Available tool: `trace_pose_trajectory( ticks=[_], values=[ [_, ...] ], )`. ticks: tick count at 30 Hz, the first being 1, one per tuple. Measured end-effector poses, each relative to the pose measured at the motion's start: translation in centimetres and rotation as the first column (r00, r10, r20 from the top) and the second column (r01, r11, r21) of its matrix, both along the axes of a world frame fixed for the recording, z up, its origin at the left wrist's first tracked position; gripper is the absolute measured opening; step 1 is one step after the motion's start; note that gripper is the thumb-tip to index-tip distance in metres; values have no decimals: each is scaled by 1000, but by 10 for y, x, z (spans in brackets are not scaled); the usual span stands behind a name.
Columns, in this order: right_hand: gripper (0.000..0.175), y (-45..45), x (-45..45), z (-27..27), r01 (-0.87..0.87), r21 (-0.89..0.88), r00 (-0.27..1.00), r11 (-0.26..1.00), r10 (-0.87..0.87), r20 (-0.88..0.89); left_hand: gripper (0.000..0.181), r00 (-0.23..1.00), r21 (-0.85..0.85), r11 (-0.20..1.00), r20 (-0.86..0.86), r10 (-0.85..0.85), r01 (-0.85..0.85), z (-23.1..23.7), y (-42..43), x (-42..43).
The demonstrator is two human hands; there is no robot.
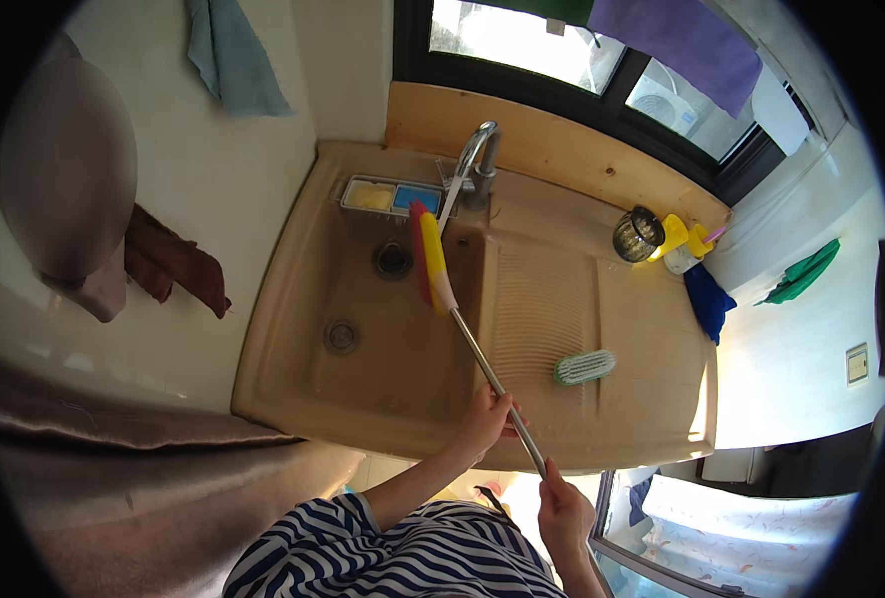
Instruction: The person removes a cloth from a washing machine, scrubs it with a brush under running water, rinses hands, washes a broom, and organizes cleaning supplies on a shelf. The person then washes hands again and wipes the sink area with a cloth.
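Note:
My left hand (485,424) grips the metal handle (480,353) of a long-handled cleaning tool around its lower middle. Near the handle's lower end, my right hand (564,504) is closed on it. The tool's yellow and red head (432,261) is over the sink basin (405,381), tilted up towards the chrome faucet (485,153). From the spout a pale streak that looks like running water comes down beside the head. Two drains, a far one (392,259) and a near one (341,336), show in the basin floor.
A scrub brush (584,367) lies bristles up beside the ribbed washboard (536,321). Behind the basin sits a soap tray (394,196). A dark glass jar (638,234), yellow cups (670,235) and a blue cloth (708,299) are at the right. A brown cloth (173,258) hangs left.

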State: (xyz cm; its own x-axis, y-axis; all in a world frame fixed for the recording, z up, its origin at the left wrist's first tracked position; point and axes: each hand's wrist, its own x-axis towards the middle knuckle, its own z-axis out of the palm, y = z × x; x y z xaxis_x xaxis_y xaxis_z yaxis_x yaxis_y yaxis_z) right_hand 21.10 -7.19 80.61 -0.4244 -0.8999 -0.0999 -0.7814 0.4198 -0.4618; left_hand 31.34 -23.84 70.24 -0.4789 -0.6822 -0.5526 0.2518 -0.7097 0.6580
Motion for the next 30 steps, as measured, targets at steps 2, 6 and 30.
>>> trace_pose_trajectory(
  ticks=[2, 6, 30],
  values=[
    [41, -13, 5, -1, -14, -106, 1000, 994, 16, 20, 20, 997, -174, 981, -12, 79, -80, 8, -17, 6],
    [41, -52, 16, -17, -83, -199, 996, 977, 72, -59, 16, 983, -328, 929, -111, 143, -172, 12, -68, 14],
    [34, -22, -1, 23, -7, 121, 994, 993, 20, -103, 22, 997, 51, 998, -65, -29, 32, 3, -22, -1]
  ],
)
